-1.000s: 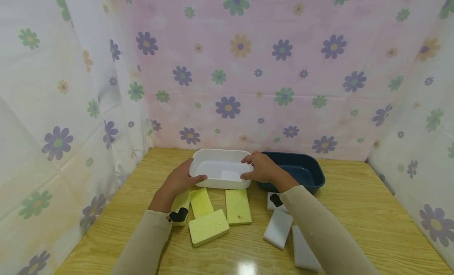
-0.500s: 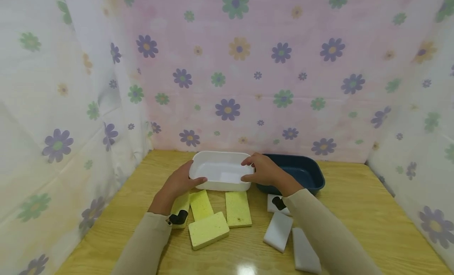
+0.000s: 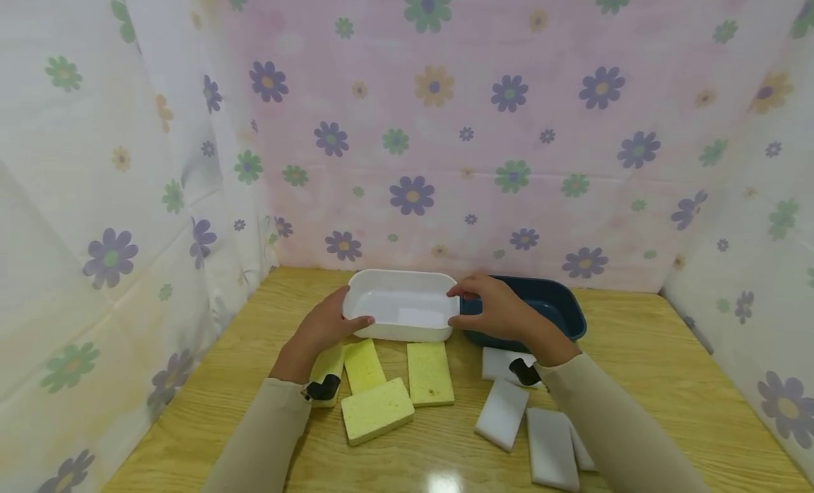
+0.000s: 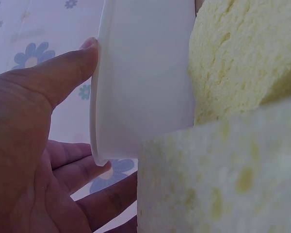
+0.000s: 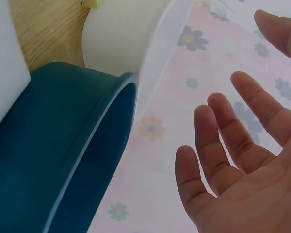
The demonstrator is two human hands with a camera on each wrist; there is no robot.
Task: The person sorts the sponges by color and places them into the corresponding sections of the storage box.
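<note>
White tub (image 3: pixel 407 333): on table (image 3: pixel 636 337), just left of teal tub (image 3: pixel 553 304).
Left hand (image 3: pixel 324 327): fingers clamped on its end.
Right hand (image 3: pixel 497 309): fingers apart, empty.
Placement: we're likely positioning it; next calls for left release.

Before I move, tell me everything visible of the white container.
The white container is an oblong, plastic-looking tub with rounded corners and a thin rim. It sits upright at the far side of the table, and I see nothing inside. The left hand holds its left end, thumb at the near rim; the right hand is near its right end, without clear contact. A dark teal tub stands right of it; whether they touch I can't tell. Yellow sponges lie in front.
</note>
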